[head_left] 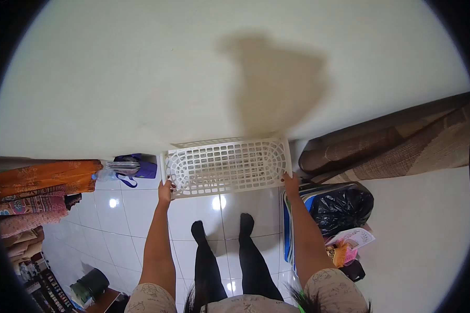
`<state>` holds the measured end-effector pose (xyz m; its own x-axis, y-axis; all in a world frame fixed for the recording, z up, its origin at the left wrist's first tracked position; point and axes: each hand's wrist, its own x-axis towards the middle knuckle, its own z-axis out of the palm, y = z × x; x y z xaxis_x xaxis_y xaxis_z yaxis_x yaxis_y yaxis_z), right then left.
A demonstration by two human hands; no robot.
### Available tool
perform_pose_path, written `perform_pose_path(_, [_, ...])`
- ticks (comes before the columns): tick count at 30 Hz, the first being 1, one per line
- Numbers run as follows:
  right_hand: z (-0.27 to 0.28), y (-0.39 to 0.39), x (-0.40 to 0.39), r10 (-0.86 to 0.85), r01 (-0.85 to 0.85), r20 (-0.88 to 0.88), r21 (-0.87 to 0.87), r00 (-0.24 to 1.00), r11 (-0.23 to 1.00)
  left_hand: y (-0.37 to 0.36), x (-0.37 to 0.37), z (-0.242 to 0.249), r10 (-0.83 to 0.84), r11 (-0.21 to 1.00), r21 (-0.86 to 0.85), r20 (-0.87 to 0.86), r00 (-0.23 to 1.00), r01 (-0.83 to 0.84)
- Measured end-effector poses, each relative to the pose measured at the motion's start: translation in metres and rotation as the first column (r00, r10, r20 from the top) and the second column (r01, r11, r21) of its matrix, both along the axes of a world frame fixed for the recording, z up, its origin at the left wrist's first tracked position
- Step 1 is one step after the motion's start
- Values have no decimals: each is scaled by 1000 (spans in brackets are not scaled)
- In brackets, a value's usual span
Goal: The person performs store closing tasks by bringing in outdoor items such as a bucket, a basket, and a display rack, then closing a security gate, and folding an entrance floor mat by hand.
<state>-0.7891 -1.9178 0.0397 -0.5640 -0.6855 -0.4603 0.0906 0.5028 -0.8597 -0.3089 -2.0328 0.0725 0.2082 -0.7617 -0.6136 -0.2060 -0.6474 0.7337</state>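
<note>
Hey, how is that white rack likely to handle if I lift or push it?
The rack is probably light for its size, being mostly open lattice. It seems fairly stiff, showing no clear sag between the left hand and right hand. Pushed across the glossy tiles, it might slide easily.

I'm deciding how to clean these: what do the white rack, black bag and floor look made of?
White rack: probably moulded plastic, smooth and low-sheen, judging by its one-piece-looking lattice.
Black bag: likely thin plastic film, glossy and crinkled.
Floor: apparently glazed ceramic tile, given the joint lines and bright reflections.
</note>
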Motion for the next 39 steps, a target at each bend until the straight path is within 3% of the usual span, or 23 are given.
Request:
perform_pose_path(6, [3, -4, 11, -53, 53, -9, 57, 999, 997, -21, 8, -14, -59, 998, 6, -9, 998, 59])
perform_pose_path(9, [-10, -5, 10, 17, -17, -60, -4, 998, 1000, -23, 8, -17, -58, 998, 22, -78, 995, 60])
perform_pose_path(16, [2, -13, 11, 33, -33, 2, 64, 999, 997, -30, 19, -15, -74, 995, 55, -143, 987, 82])
perform_pose_path(20, [-13, -9, 5, 48, -37, -117, 101, 992, 994, -30, 19, -33, -67, 998, 0, 24, 997, 67])
perform_pose_path(21, [-20, -5, 4, 61, -43, -161, 109, 985, 993, -30, 16, -20, -177, 983, 79, 206, 962, 164])
perform_pose_path(23, [16, -13, 17, 167, -65, -367, 274, 915, 960, -39, 6, 18, -392, 917, 279, 507, 768, 284])
perform_pose_path(24, [44, -20, 29, 230, -63, -459, 351, 858, 934, -38, 14, 6, -359, 926, 298, 509, 782, 231])
perform_pose_path(27, [114, -31, 78, 21, 220, -751, 220, 660, 950, -27, 36, -15, -17, 999, 31, 360, 933, 6])
perform_pose_path(30, [146, -26, 105, 143, 64, -849, 203, 509, 977, -2, 53, 61, 149, 970, -206, 79, 986, -130])
perform_pose_path(31, [148, -26, 116, 115, 1, -889, 128, 442, 992, 12, 75, 57, 144, 969, -206, 7, 990, -139])
perform_pose_path(32, [143, -24, 128, 81, -76, -922, 56, 379, 996, 28, 92, 80, 167, 978, -86, -220, 961, -190])
perform_pose_path(33, [141, -25, 143, 106, -125, -858, 49, 503, 991, 51, 110, 101, 151, 977, -95, -332, 931, -192])
perform_pose_path(35, [184, -35, 213, 173, -248, -411, -137, 895, 959, 102, 147, 132, 145, 964, -141, -429, 892, -224])
perform_pose_path(37, [214, -41, 283, 330, -362, -173, -207, 928, 909, 153, 182, 169, 254, 925, -131, -487, 835, -358])
perform_pose_path(39, [246, -42, 358, 471, -462, 16, -172, 882, 870, 203, 218, 206, 356, 861, -147, -511, 782, -487])
